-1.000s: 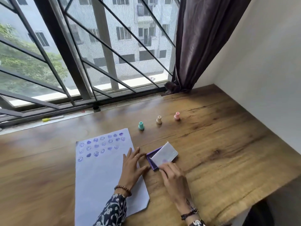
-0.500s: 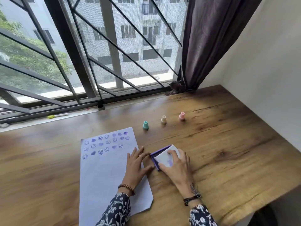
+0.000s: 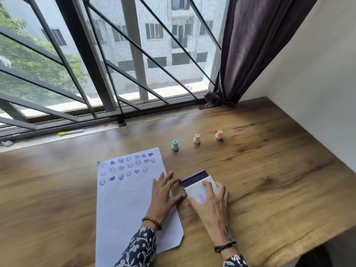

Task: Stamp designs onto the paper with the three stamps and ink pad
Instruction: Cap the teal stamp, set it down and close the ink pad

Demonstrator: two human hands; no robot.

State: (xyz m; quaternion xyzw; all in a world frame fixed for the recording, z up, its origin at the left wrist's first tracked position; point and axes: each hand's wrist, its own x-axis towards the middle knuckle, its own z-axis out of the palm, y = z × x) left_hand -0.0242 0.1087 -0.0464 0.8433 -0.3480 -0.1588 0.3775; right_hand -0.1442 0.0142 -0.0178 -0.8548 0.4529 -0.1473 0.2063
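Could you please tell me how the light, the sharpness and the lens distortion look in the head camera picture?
In the head view, soft daylight comes through the window, so the stamps cast only faint shadows. The wide lens bows the window bars and the table edge. The stamped marks on the paper are slightly soft, and the lower left table looks smeared.

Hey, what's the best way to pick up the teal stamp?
Pinch the teal stamp by its narrow neck just under the cap, coming straight down from above. It stands upright on its wider base, apart from the paper and the beige stamp, so fingers probably fit either side.
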